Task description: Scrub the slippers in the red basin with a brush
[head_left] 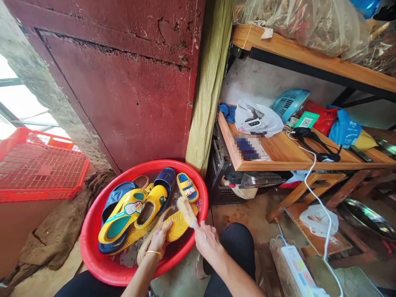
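1. We find a red basin (107,275) at lower left of centre, holding slippers and water.
2. We note the left hand (158,241) closed on the near edge of a yellow sandal (178,226) — ribbed sole up, in the basin's right part.
3. We record the right hand (207,239) wrapped around a brush (186,211), bristles at the sole.
4. We observe a red crate (46,169) at left — beside the door (123,95).
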{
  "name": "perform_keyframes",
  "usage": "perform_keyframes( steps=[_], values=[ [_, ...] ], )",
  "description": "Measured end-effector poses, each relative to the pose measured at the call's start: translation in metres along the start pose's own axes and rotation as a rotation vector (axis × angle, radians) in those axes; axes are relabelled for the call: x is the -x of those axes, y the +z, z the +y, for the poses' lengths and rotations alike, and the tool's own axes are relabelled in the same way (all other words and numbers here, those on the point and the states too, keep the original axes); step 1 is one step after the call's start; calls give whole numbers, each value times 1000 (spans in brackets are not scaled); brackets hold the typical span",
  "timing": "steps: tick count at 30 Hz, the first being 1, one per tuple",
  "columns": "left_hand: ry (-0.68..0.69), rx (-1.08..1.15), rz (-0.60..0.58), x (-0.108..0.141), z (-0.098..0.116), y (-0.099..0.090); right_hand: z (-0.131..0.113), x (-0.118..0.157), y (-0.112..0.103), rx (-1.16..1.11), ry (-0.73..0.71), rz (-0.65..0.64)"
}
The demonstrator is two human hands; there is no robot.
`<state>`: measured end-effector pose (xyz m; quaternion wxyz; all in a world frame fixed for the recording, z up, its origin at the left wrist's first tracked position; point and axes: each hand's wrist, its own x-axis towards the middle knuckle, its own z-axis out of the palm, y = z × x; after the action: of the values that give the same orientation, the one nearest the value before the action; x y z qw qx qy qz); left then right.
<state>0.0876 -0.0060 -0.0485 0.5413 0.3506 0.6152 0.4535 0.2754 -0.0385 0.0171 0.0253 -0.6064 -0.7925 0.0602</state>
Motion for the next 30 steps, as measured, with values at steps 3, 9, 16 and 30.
perform_keyframes(
  steps=[3,9,16,30],
  values=[
    [-66,203,-31,9,-3,-6,0,-17,-10,-9,25,23],
    [-31,366,15,14,11,-25,-15,23,-10,-82,-86,46],
    [578,-355,46,10,22,-48,9,7,-24,-195,100,16],
    [403,-746,-50,19,-14,-64,-10,-5,8,-120,23,16]
  ],
)
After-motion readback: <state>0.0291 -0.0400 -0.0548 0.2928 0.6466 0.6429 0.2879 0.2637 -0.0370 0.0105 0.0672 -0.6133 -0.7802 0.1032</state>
